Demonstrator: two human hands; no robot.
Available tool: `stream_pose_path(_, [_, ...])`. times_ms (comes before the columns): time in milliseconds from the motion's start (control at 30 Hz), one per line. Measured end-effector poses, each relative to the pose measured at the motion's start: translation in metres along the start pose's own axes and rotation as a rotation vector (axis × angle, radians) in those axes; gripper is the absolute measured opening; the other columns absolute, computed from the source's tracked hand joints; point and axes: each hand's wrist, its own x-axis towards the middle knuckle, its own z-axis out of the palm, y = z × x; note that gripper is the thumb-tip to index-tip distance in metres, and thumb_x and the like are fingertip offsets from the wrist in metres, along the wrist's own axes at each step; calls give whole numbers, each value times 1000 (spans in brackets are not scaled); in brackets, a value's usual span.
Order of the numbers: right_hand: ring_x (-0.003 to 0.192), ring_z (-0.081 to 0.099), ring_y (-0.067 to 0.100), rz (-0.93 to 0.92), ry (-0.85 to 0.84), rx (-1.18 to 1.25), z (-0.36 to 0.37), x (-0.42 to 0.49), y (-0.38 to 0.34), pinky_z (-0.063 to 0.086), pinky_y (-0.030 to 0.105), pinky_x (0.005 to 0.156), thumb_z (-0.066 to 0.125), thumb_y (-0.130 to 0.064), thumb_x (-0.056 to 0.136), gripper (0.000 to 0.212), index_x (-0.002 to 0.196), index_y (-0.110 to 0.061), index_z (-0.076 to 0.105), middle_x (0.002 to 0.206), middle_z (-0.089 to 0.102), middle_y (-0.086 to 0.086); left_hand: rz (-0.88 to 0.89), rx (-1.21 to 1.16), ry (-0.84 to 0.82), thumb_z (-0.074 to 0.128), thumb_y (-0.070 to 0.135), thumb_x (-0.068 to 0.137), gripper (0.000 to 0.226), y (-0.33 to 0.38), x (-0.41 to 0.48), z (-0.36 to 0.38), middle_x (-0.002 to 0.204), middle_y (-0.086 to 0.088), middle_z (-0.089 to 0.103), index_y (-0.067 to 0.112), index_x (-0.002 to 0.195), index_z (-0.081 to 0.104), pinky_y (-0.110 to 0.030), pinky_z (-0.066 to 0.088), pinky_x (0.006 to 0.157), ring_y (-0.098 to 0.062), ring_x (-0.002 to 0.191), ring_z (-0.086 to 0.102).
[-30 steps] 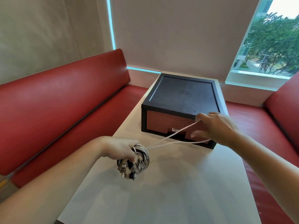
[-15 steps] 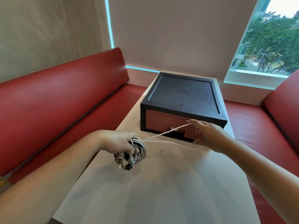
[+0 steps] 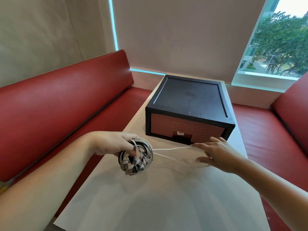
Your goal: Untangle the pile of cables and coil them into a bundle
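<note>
Fingers (image 3: 128, 140) of the left hand (image 3: 110, 144) curl round the coiled cable bundle (image 3: 141, 157). The right hand (image 3: 218, 155), fingers spread, carries a loose white cable (image 3: 171, 149) loop, and winding it on looks next.

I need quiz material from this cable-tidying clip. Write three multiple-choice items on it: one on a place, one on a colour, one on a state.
1. Where does the black box stand?
A. at the far end of the table
B. on the floor
C. on a shelf

2. What colour is the loose cable running from the left hand to the right hand?
A. black
B. red
C. white

3. What is the left hand doing?
A. lying flat on the table
B. gripping the coiled bundle
C. pulling the box open

Answers:
1 A, the box sits on the tabletop's far end.
2 C, both strands look white against the table.
3 B, it curls round the coils and holds them above the table.
</note>
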Motion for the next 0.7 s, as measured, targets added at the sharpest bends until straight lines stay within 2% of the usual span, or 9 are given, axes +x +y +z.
stream_pose_path(67, [89,44,9,44,-54,36,0,-5,-1,44,31,85,30,-86,75,80,135,-36,46,111,61,-17,10,-32,0,64,11,72,53,-1,-3,-4,120,-17,66,11,125,58,-32,54,79,-22,101,66])
stream_pose_path(100, [93,46,11,35,-25,20,3,-8,1,45,31,84,32,-87,74,76,129,-37,48,114,57,-15,10,-41,-2,64,7,77,49,-2,-4,-6,121,-18,65,10,125,57,-33,55,79,-22,101,66])
stream_pose_path(200, [94,43,14,31,-9,-40,14,-17,12,51,32,77,46,-75,79,39,93,-43,62,108,49,-12,11,-80,-3,55,-4,89,38,-3,-8,-10,120,-19,65,9,125,58,-32,55,76,-21,96,67])
stream_pose_path(300, [93,40,14,19,-2,-64,26,-19,21,54,33,71,76,-56,69,16,71,-43,67,99,56,-14,21,-115,-11,52,-6,90,39,-2,-9,-11,113,-16,68,10,125,59,-33,55,76,-20,93,66])
stream_pose_path(367, [98,41,15,75,-92,-105,25,-17,17,52,32,74,84,-48,65,17,72,-45,69,103,59,-14,18,-124,-16,51,-7,91,40,-1,-8,-9,115,-19,66,10,126,58,-34,55,77,-22,94,66])
stream_pose_path(400, [106,41,17,104,-133,-153,26,-16,14,48,34,81,80,-42,72,13,81,-45,71,116,56,-11,13,-122,-24,51,-7,91,40,0,-7,-9,115,-20,66,8,126,58,-35,55,78,-23,95,65])
stream_pose_path(500, [131,24,22,252,-342,-131,27,-17,18,30,37,103,46,-49,93,25,110,-43,65,149,22,-4,-16,-100,-53,52,-8,90,39,-2,-8,-9,111,-15,68,6,125,58,-35,55,77,-22,93,66])
stream_pose_path(600, [128,28,20,296,-439,62,20,-19,21,30,35,107,37,-58,96,35,90,-41,67,141,31,-2,-27,-99,-35,51,-9,90,36,-4,-9,-10,103,-10,70,8,121,60,-33,55,74,-19,90,67])
stream_pose_path(700, [119,43,17,247,-480,105,26,-11,18,32,27,101,43,-46,98,33,97,-32,73,114,51,-5,-18,-116,-21,51,-9,89,36,-5,-9,-11,98,-7,71,10,118,61,-31,55,70,-18,88,68])
